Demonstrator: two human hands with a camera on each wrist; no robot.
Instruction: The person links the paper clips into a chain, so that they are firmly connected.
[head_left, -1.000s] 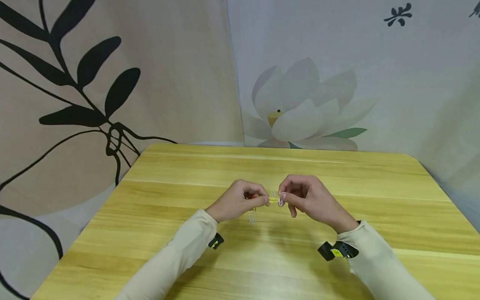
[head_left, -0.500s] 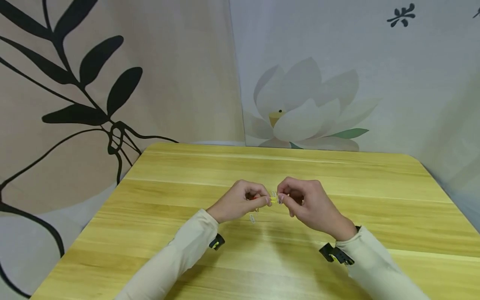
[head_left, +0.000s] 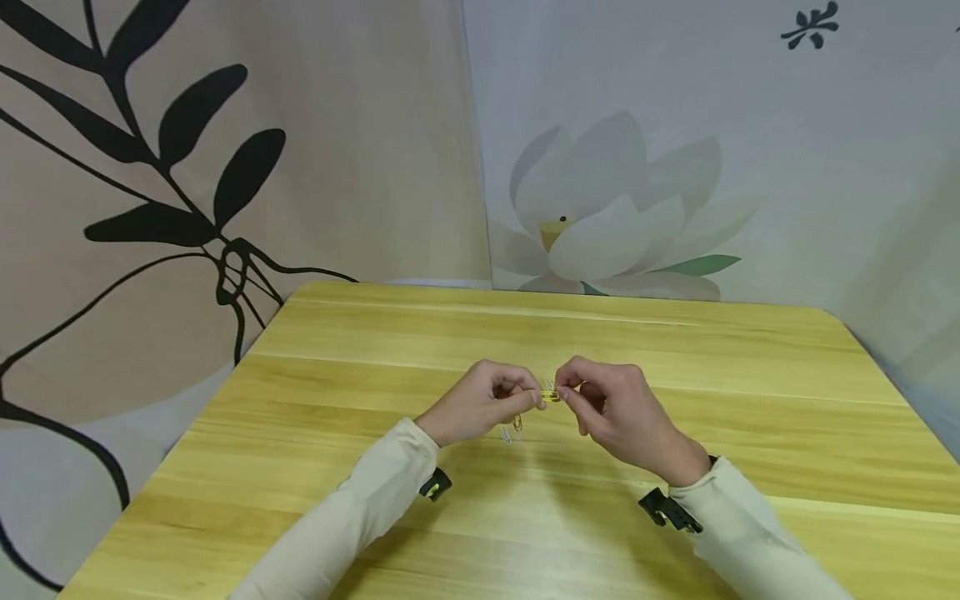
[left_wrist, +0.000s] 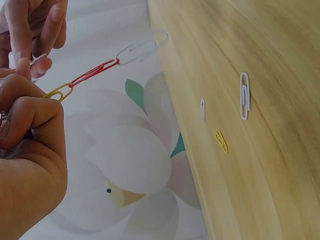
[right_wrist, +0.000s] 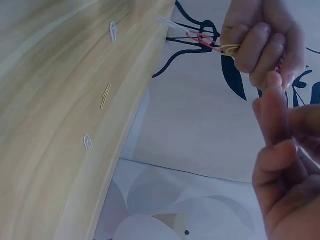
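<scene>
In the head view, my left hand [head_left: 483, 402] and right hand [head_left: 618, 415] meet fingertip to fingertip above the table. My left hand grips a paper clip chain; from its curled fingers hang a yellow clip [left_wrist: 62, 93], a red clip [left_wrist: 95, 72] and a white clip [left_wrist: 142, 48]. A yellow paper clip [head_left: 551, 397] spans the small gap between both hands. My right thumb and forefinger pinch at its end, where a white paper clip [left_wrist: 38, 59] shows between the right fingers in the left wrist view. Fingers hide most of that join.
Loose clips lie on the wooden table [head_left: 420, 325]: a larger-looking white clip [left_wrist: 245, 96], a small white clip [left_wrist: 203, 110] and a yellow clip [left_wrist: 221, 142]. Behind the table's far edge hangs a printed cloth [head_left: 375, 150].
My right hand has turned slightly and its fingertips have come nearer the left ones. The pale clip in the right fingers, plain to see a second ago, is now mostly hidden in the head view.
</scene>
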